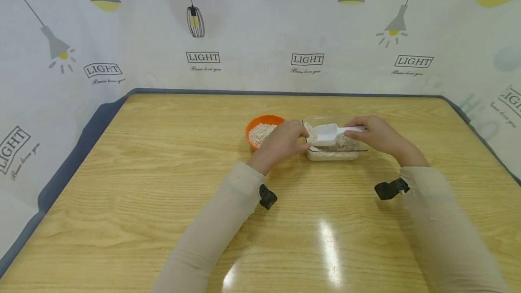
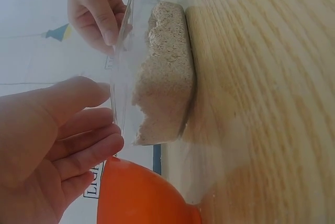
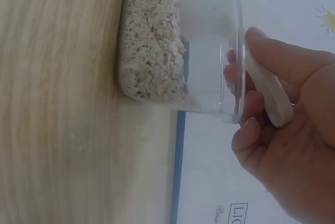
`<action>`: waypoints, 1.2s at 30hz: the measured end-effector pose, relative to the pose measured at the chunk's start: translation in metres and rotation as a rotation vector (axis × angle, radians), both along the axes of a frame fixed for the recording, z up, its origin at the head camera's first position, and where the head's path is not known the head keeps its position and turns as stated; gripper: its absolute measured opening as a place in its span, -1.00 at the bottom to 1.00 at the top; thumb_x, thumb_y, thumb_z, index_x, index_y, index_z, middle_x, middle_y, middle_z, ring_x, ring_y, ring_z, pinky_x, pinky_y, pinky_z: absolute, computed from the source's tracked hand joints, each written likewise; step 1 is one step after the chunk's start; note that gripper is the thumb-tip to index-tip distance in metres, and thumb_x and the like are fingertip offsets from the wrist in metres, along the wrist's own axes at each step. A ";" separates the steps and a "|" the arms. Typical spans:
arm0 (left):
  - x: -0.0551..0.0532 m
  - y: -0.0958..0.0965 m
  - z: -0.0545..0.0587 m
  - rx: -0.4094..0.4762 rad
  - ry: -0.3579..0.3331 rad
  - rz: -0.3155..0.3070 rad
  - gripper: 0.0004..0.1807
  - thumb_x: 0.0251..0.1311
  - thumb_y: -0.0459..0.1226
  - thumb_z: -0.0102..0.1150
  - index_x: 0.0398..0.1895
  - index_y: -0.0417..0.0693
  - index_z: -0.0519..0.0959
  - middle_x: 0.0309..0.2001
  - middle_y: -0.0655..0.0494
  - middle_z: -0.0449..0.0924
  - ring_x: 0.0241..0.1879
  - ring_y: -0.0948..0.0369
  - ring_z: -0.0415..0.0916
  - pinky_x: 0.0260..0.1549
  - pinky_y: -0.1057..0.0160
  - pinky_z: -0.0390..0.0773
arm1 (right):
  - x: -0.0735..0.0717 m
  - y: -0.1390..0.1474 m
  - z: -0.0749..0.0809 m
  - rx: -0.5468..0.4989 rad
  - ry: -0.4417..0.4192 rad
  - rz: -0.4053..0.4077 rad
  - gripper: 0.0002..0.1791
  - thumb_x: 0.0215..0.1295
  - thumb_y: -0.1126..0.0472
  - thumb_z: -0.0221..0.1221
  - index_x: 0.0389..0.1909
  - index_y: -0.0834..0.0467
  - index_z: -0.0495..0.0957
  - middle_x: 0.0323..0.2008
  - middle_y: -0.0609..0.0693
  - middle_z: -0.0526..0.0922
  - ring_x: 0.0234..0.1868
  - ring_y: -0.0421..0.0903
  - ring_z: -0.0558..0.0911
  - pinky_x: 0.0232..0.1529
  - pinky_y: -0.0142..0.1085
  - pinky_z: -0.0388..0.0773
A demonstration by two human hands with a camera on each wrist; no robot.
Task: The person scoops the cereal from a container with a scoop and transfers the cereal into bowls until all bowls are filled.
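Observation:
A clear rectangular container (image 1: 333,155) partly filled with oat flakes (image 3: 152,41) stands on the table. My right hand (image 1: 376,134) grips the handle of a white scoop (image 1: 325,134) over the container's right side, and the scoop's bowl lies toward the left rim. In the right wrist view the handle (image 3: 272,96) lies between thumb and curled fingers. My left hand (image 1: 282,141) is at the container's left rim, fingertips right at the edge, thumb apart from the other fingers in the left wrist view. Beside it on the left stands an orange bowl (image 1: 249,138) holding more flakes.
The wooden table (image 1: 134,184) extends around the containers. Behind it hangs a pale backdrop (image 1: 252,26) printed with lamps, with a blue-grey strip (image 1: 211,92) along the table's far edge. A black wrist device (image 1: 267,196) sits at my left cuff, another (image 1: 390,189) at my right.

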State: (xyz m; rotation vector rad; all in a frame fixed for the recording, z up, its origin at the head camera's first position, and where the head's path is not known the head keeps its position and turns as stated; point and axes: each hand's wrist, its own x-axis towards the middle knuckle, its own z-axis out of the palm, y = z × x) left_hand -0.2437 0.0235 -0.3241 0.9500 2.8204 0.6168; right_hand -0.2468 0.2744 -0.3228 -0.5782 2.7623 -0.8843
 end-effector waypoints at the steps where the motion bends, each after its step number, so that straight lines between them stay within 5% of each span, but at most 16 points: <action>1: 0.000 0.000 0.000 0.002 0.001 0.000 -0.69 0.16 -0.17 0.19 -0.09 -0.13 0.63 -0.17 0.10 0.57 -0.19 0.27 0.44 -0.20 0.42 0.42 | 0.000 -0.001 -0.001 0.001 -0.001 -0.006 -0.56 0.35 0.06 0.02 0.04 0.33 0.46 -0.03 0.28 0.51 -0.06 0.16 0.50 -0.10 0.05 0.42; 21: 0.001 0.000 0.000 0.022 -0.004 0.009 -0.71 0.15 -0.18 0.19 -0.10 -0.13 0.64 -0.16 0.08 0.57 -0.16 0.25 0.45 -0.15 0.40 0.43 | -0.001 -0.001 0.008 0.044 0.052 0.015 -0.62 0.33 0.16 0.06 -0.01 0.39 0.48 -0.07 0.32 0.53 -0.05 0.20 0.50 -0.07 0.07 0.39; 36: 0.000 0.000 0.001 -0.010 0.015 -0.006 -0.73 0.18 -0.18 0.15 -0.14 -0.11 0.66 -0.18 0.11 0.59 -0.20 0.28 0.44 -0.18 0.41 0.42 | 0.000 -0.007 0.001 -0.026 0.013 -0.005 -0.57 0.37 0.13 -0.01 0.06 0.40 0.41 0.02 0.36 0.45 0.04 0.24 0.43 0.00 0.11 0.34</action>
